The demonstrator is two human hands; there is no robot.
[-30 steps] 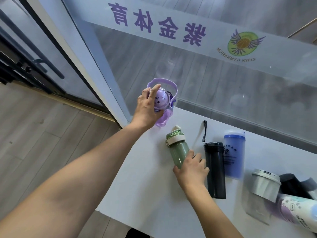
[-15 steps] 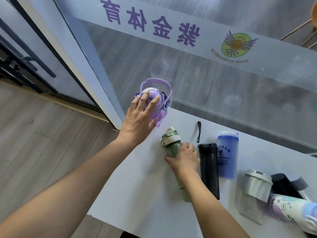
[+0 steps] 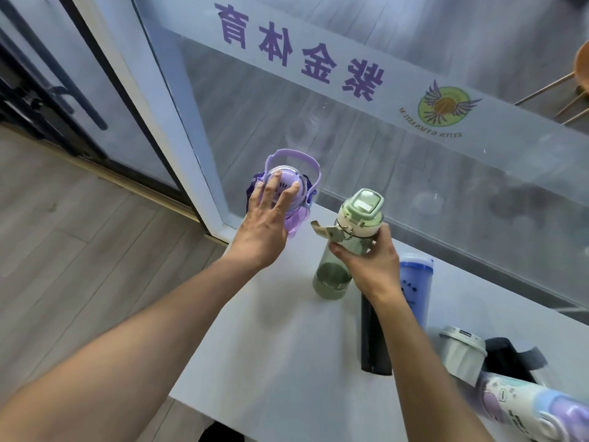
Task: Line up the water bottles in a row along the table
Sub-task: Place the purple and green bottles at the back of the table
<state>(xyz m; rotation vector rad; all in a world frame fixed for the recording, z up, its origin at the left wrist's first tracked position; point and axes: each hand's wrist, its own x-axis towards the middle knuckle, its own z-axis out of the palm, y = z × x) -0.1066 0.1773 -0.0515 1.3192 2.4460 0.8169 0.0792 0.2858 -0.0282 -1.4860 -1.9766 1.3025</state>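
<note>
Two bottles in hand, row getting started at the table's far left corner.

Left hand sits on the domed lid of the purple bottle with fingers spread loosely, not really clamped. Right hand is wrapped tight around the green bottle just under its cap, base at or just above the white table, beside the purple one. Green looks nearly empty, so probably light and tippy, and smooth plastic can slip; gripping the body below the cap seems safest. Black bottle, blue tumbler, grey cup and a patterned bottle wait to the right.
</note>
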